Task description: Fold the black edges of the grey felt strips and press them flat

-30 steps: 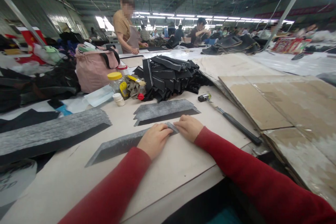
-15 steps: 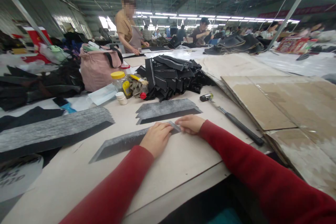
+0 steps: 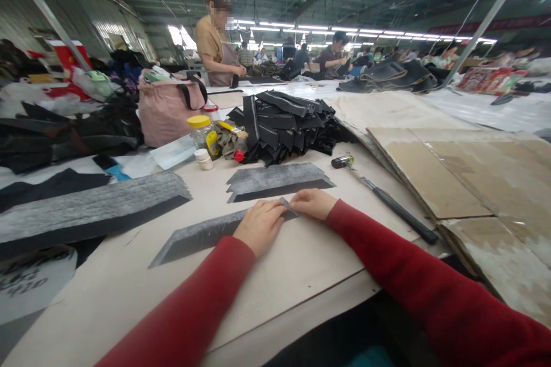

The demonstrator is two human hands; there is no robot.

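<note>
A long grey felt strip (image 3: 193, 236) lies on the beige table (image 3: 293, 264) in front of me. My left hand (image 3: 260, 223) rests on its right end with fingers curled down onto it. My right hand (image 3: 312, 204) touches the strip's right tip, fingers pressed together on the edge. Both arms wear red sleeves. A second, shorter stack of grey strips (image 3: 278, 179) lies just beyond my hands.
A hammer (image 3: 387, 200) lies right of my hands. A pile of black pieces (image 3: 288, 123), a yellow-lidded jar (image 3: 200, 131), a pink bag (image 3: 167, 109) and a large grey stack (image 3: 86, 209) sit behind and left. Cardboard sheets (image 3: 465, 172) cover the right. A person (image 3: 217, 40) works at the far end.
My hands stay on the strip's right end, shifting slightly closer together. The view has drifted a little.
</note>
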